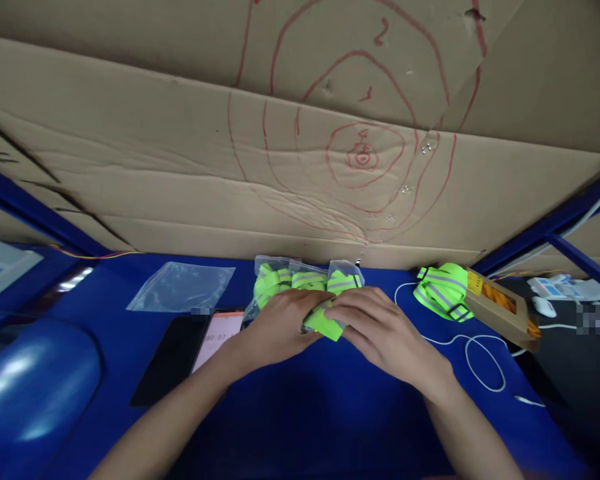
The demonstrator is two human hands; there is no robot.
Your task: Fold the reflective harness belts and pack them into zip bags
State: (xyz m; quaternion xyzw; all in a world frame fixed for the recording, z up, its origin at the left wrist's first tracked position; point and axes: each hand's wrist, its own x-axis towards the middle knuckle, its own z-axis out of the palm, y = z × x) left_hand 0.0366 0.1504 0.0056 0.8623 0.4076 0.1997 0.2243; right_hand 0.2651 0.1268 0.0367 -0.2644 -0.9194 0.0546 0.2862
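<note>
My left hand (286,328) and my right hand (380,330) meet over the middle of the blue table. Between them is a folded neon-green reflective strap (327,325), with fingers of both hands closed around it. Part of the strap is covered by the fingers. Just behind the hands, several clear plastic bags (273,277) holding similar green straps with grey stripes stand in a row against the cardboard. Off to the right lies a loose bundle of green reflective strap (444,290) with black buckles.
A flat clear bag (183,287) lies at the back left. Nearer are a black phone-like slab (167,363) and a phone with a lit screen (220,333). An open cardboard box (503,310), white cable (485,373) and white mouse (544,307) are on the right. Marked cardboard (180,147) walls the back.
</note>
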